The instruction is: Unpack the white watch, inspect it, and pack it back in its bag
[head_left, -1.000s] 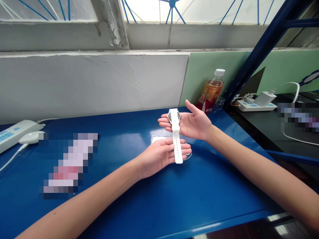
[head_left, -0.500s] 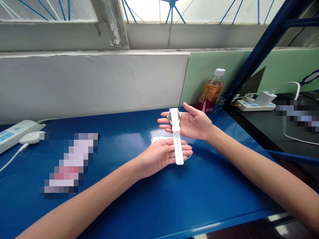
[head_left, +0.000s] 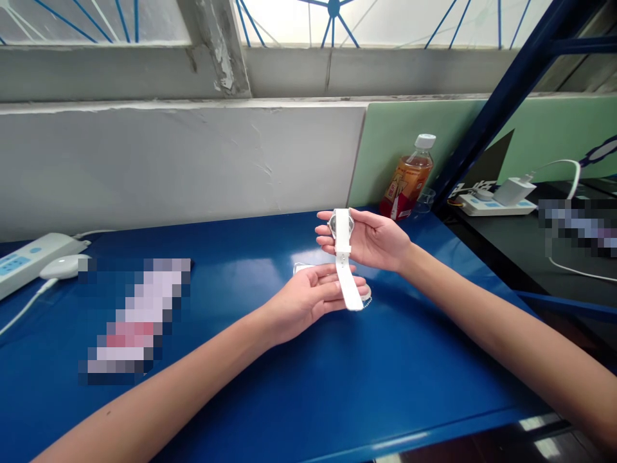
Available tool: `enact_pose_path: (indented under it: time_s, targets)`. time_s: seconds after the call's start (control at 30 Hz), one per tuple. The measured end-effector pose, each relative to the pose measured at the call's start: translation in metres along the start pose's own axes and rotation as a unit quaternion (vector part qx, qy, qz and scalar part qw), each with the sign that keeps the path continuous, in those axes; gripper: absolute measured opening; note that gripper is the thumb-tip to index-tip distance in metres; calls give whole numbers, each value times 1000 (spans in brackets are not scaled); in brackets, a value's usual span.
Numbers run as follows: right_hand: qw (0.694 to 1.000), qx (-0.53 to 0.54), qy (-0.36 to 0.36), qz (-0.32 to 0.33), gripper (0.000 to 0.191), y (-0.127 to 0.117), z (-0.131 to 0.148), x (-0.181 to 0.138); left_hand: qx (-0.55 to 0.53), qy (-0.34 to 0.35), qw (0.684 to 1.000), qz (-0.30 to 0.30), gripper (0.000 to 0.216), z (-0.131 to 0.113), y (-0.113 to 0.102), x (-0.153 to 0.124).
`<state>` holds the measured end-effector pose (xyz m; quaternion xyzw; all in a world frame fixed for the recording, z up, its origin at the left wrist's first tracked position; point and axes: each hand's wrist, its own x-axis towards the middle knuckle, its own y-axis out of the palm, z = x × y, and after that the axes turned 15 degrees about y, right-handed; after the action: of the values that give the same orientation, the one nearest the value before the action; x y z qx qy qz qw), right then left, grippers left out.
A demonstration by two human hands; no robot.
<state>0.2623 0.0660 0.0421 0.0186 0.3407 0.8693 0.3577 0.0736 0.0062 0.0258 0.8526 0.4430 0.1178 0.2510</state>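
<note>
Vs 0.5 s ago: R hand has curled fingers + thumb in, now gripping white watch by its case, above blue table. L hand stays open, palm up; strap lies across its fingers, now bent rightward.

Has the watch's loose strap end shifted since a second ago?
Yes. The strap end of the white watch has drawn up and slightly right, toward the bottle, and now bends over the left hand. The right hand holds its case.
</note>
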Motion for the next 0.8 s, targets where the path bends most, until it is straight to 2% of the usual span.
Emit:
enact_pose_path:
  time_s: [0.13, 0.37, 0.43, 0.63, 0.8]
  targets:
    - [999, -49, 7, 0, 42, 0, -2, 0, 4, 21, 1000, -14, 30, 1, -1, 0]
    - [995, -89, -4, 39, 44, 11, -3, -2, 7, 25, 998, -53, 34, 3, 3, 2]
    - [992, -123, -15, 34, 42, 12, -5, -1, 15, 20, 998, -54, 38, 3, 4, 2]
    - [959, -268, -72, -63, 37, 14, -8, -1, 53, 19, 996, -63, 44, -5, 6, 0]
    - [894, -391, -146, -164, 30, 14, 3, -3, 134, 53, 987, -76, 42, -15, 6, -1]
